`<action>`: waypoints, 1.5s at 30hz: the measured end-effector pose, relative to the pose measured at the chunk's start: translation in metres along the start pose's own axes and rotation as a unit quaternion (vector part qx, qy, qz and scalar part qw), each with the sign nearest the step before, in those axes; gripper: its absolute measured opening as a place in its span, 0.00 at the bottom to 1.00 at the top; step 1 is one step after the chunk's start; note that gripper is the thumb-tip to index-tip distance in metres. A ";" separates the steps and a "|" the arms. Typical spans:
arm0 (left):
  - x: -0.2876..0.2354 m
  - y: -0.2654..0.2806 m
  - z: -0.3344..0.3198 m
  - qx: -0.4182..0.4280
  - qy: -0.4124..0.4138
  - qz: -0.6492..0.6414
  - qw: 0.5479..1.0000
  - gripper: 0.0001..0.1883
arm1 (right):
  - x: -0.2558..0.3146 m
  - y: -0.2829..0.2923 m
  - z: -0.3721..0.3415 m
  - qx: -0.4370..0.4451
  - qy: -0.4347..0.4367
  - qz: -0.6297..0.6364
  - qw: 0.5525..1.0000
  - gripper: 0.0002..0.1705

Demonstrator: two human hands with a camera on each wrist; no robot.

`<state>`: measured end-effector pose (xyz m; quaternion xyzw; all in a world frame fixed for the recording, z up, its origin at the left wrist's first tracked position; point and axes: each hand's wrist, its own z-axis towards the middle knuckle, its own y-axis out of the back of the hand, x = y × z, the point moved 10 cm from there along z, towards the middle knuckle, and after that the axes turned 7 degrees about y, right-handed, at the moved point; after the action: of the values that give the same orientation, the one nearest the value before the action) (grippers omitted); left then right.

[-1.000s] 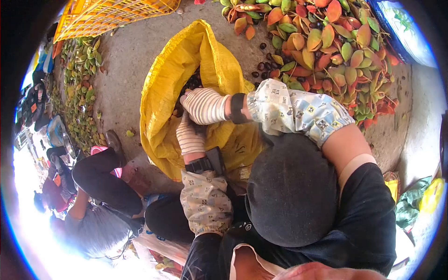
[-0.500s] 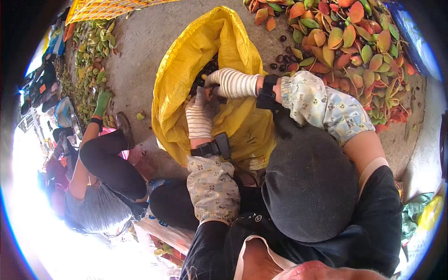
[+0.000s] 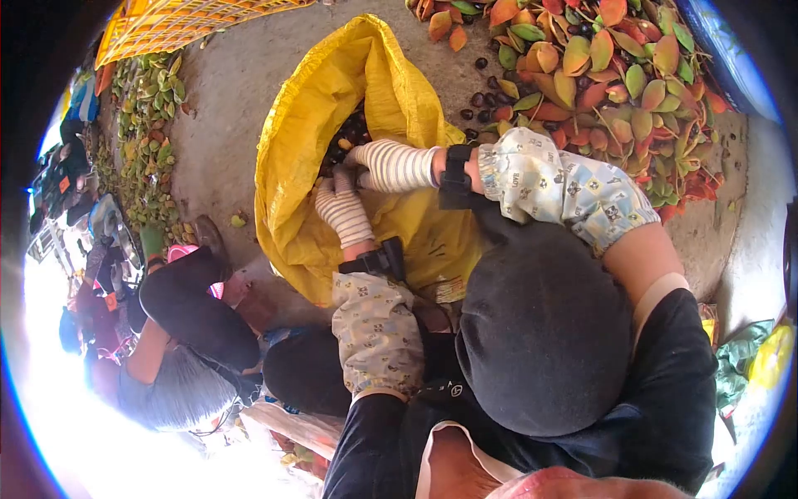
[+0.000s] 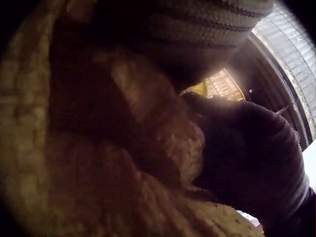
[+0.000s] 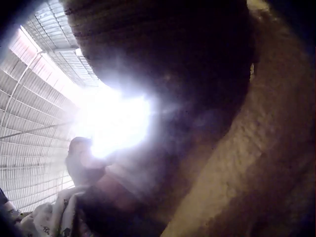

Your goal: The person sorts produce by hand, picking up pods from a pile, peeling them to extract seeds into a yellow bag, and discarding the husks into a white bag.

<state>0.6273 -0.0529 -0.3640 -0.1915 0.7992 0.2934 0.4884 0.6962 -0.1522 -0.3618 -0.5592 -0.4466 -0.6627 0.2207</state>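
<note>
A yellow woven sack (image 3: 291,141) stands with its mouth spread, dark shiny nuts (image 3: 356,126) inside. My left hand (image 3: 342,209), in a striped glove with dark fingers, reaches into the mouth from below. From the right comes my right hand (image 3: 397,165), in a similar glove, its fingers beside the left hand's over the nuts. A small orange-yellow piece (image 3: 343,144) lies among the nuts near the fingertips. I cannot tell whether the fingers hold anything. In the left wrist view, sack folds (image 4: 163,113) fill much of the picture; sack cloth (image 5: 237,173) also lines the right wrist view.
Red and green pods (image 3: 598,83) are heaped at the upper right, with loose dark nuts (image 3: 490,104) beside them. A yellow plastic crate (image 3: 183,25) is at the upper left, above more green pods (image 3: 150,141). Another person's bent leg (image 3: 195,283) is at the left.
Both hands have drawn together higher at the sack's mouth and then dipped back toward the nuts. The neighbour's green-gloved arm reached out toward the pods and is now drawn back.
</note>
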 end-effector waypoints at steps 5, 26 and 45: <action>0.030 0.019 0.006 -0.093 0.122 -0.094 0.984 0.08 | 0.002 -0.010 0.000 0.033 -0.020 0.018 0.999 0.19; -0.081 -0.116 -0.093 0.314 0.046 0.062 0.946 0.14 | -0.122 0.164 -0.106 -0.015 -0.191 -0.467 0.863 0.30; -0.085 -0.110 -0.090 0.241 0.091 -0.032 0.966 0.14 | -0.036 0.196 -0.119 -0.134 -0.060 -0.354 0.923 0.20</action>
<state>0.6711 -0.1929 -0.2873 -0.1194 0.8806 0.0582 0.4548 0.7970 -0.3579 -0.3247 -0.4274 -0.5351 -0.7165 -0.1328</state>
